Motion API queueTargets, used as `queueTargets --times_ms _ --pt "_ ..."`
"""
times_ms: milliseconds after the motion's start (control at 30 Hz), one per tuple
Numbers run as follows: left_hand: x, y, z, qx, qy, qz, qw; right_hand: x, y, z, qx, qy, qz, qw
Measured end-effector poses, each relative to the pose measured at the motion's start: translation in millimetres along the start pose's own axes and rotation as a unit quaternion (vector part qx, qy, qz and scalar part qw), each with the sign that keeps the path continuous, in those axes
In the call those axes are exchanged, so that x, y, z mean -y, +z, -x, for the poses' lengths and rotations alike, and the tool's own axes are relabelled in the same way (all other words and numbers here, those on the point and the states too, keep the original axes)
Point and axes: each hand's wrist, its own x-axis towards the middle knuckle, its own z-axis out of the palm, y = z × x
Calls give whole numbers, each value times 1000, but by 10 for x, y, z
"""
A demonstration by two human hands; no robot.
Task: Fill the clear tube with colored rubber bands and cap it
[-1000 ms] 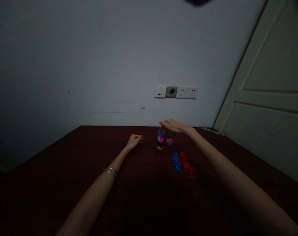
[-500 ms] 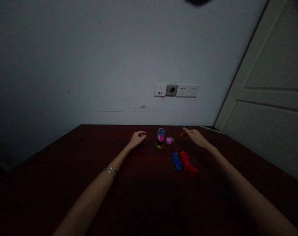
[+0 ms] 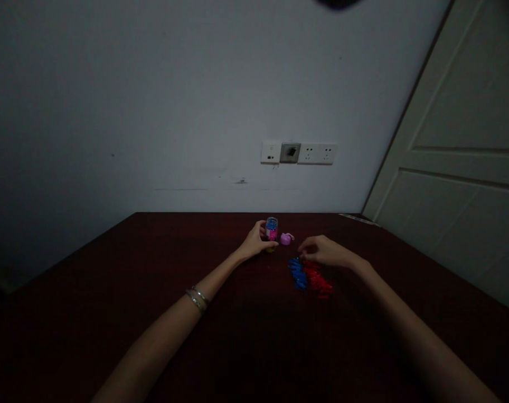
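Observation:
My left hand [image 3: 257, 240] is closed round a clear glass jar [image 3: 272, 228], thumb in front and fingers behind. The jar stands upright with its mouth uncovered, and blue, pink, dark and yellow layers show inside. To its right lies a small pink cap with a loop [image 3: 285, 239]. My right hand [image 3: 320, 250] bends down over the top of two piles, its thumb and fingertips pinched together. Beneath it are a pile of small blue pieces [image 3: 298, 274] and a pile of small red pieces [image 3: 319, 282], side by side. Whatever the pinched fingertips hold is too small to make out.
The dark reddish table [image 3: 196, 235] meets a pale wall [image 3: 196, 112] at its back edge. Sockets and a switch [image 3: 315, 154] are set in the wall. A panelled door [image 3: 460, 140] rises on the right.
My left hand has moved right and taken hold of the jar. My right hand has come down and left from beyond the piles to their top end, its fingers now pinched.

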Motion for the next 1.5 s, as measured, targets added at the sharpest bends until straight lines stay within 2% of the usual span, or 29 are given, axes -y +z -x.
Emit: queueTargets --times_ms 133,367,767,900,1033,1100,1233,1300,1400,1500 --pt "82 -1 -9 -10 5 0 1000 112 56 23 88 -1 21 996" --pt "115 -38 -27 -7 1 16 1000 144 160 10 129 31 61 989" --pt "-6 -120 -20 61 -17 121 991 292 201 24 136 49 82 986" --pt "29 -148 -19 92 -38 126 987 319 211 22 133 50 83 986" --pt "137 -256 -6 123 -75 93 985 340 218 29 124 46 75 988" --pt "220 -327 2 96 -95 63 989 335 222 32 124 43 62 989" --pt "403 -443 23 -16 -99 -9 995 306 229 26 126 23 25 992" --pt "475 -472 40 -46 -103 -30 993 307 214 23 124 7 -4 992" --pt "536 -480 65 -51 -108 -45 992 351 135 17 113 -17 -39 993" --pt "551 -466 79 -37 -102 -61 992 426 -29 -16 90 -30 -50 994"
